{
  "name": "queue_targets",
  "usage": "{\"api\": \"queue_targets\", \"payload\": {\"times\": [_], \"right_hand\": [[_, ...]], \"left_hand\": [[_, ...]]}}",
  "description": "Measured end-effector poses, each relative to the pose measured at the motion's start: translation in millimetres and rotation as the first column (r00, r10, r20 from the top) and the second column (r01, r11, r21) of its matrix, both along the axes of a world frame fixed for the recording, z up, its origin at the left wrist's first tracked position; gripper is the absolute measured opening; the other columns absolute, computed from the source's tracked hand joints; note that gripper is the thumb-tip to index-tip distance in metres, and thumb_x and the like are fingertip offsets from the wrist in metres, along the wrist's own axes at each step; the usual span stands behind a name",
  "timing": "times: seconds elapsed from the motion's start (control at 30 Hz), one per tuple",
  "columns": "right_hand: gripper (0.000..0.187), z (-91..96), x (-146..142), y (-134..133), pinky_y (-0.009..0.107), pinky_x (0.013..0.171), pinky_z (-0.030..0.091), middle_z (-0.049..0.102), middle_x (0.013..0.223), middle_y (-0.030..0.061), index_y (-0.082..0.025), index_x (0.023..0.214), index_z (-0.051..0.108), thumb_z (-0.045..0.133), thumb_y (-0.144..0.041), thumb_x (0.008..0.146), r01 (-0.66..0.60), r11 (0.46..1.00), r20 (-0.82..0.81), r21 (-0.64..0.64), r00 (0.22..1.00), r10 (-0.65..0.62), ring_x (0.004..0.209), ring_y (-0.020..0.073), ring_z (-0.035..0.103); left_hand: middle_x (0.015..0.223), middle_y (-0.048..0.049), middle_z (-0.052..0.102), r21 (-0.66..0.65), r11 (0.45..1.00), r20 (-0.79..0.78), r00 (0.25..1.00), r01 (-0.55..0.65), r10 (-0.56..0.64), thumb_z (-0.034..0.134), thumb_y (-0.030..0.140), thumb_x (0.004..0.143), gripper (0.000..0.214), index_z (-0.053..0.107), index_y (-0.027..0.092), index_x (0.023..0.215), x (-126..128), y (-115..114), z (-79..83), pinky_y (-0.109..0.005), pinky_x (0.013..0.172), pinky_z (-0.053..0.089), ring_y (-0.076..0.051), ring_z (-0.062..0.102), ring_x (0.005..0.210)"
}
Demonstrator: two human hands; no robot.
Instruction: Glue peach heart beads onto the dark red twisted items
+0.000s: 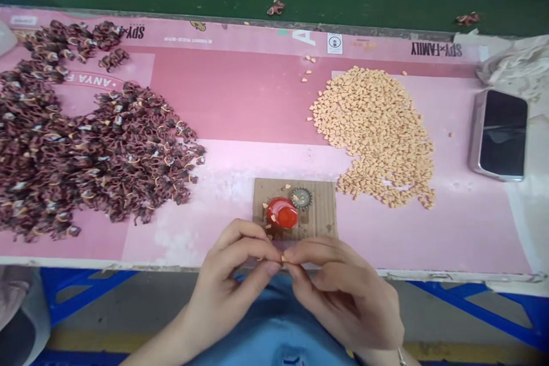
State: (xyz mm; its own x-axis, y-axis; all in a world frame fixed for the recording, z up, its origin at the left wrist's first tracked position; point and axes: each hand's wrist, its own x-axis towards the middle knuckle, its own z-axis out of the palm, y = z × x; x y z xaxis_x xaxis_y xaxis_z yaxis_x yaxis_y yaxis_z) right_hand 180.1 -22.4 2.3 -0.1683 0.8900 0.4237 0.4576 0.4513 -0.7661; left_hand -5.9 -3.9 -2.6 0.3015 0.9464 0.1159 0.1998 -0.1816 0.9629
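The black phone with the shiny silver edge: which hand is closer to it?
Right hand. It is below and left of the black silver-edged phone in the view. The left hand is farther away, on the right hand's other side.

Quick count: two hands [343,297], one phone [500,134], one cardboard square [321,206], one bottle cap [301,198], one red blob [282,213], one dark heap [98,154], one peach heap [373,131], both heaps way too many pieces to count.

There it was, the head view, right over the near edge of the desk [240,97], facing forward and down!
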Motion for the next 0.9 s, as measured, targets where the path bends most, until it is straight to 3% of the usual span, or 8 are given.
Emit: {"api": "queue_targets", "payload": {"times": [0.37, 0.67, 0.9], "right_hand": [[0.033, 1.5, -3.6, 3.7, 0.015, 0.068, 0.065, 0.082, 0.079, 0.0011, -0.026, 0.089, 0.041, 0.062, -0.001, 0.095, 0.035, 0.998, -0.009, -0.045, 0.999, -0.036, 0.067, 0.0116, 0.079], [0.036, 5.0, -4.3, 8.0, 0.016, 0.063, 0.065, 0.082, 0.077, -0.0007, -0.027, 0.084, 0.036, 0.060, -0.004, 0.098, 0.035, 0.999, 0.109, 0.011, 0.993, -0.036, 0.063, 0.0130, 0.078], [0.035, 2.9, -6.3, 4.7, 0.018, 0.066, 0.066, 0.081, 0.078, 0.0014, -0.026, 0.085, 0.040, 0.062, -0.001, 0.095, 0.051, 0.999, 0.085, 0.015, 0.995, -0.052, 0.065, 0.0130, 0.079]], "left_hand": [[0.092, -0.0003, 0.069, 0.038, 0.999, -0.006, 1.000, -0.004, 0.004, 0.069, 0.010, 0.100, 0.012, 0.074, 0.020, 0.096, -0.7, -5.1, -7.2, -0.008, 0.080, 0.058, -0.008, 0.070, 0.084], [0.094, -0.0008, 0.068, 0.067, 0.997, -0.003, 0.999, -0.043, 0.044, 0.068, 0.011, 0.101, 0.010, 0.073, 0.020, 0.097, -0.1, -8.2, -9.5, -0.009, 0.079, 0.058, -0.008, 0.070, 0.085], [0.096, -0.0002, 0.068, 0.071, 0.997, 0.000, 0.999, -0.037, 0.037, 0.068, 0.012, 0.102, 0.010, 0.073, 0.020, 0.099, -1.6, -6.7, -9.6, -0.006, 0.081, 0.058, -0.007, 0.071, 0.089]]}}
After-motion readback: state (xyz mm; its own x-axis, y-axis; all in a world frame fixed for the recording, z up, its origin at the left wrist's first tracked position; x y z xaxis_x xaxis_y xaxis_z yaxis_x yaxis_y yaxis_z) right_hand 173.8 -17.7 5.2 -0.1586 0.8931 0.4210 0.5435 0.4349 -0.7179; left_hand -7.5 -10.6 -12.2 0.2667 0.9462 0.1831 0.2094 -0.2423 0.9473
